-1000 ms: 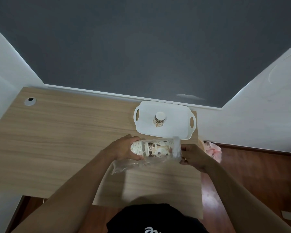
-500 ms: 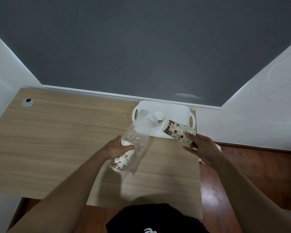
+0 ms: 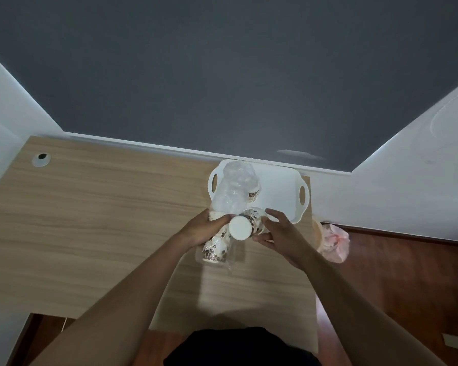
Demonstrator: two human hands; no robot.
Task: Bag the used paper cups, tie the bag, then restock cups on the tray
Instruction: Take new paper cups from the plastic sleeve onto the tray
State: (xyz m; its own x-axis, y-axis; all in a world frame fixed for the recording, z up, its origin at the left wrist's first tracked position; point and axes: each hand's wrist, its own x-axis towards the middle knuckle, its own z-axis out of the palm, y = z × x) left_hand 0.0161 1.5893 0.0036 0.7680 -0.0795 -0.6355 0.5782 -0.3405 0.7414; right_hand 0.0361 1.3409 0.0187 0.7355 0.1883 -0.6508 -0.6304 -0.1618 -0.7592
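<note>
Over the table point(image 3: 90, 220), the left hand point(image 3: 204, 229) grips a clear plastic sleeve point(image 3: 232, 191) with patterned cups point(image 3: 215, 248) in its lower end. The right hand point(image 3: 278, 233) grasps a separate cup stack point(image 3: 245, 227), white base toward the camera. Behind them on the white tray point(image 3: 283, 191) stands what seems one cup point(image 3: 254, 194), blurred by plastic.
</note>
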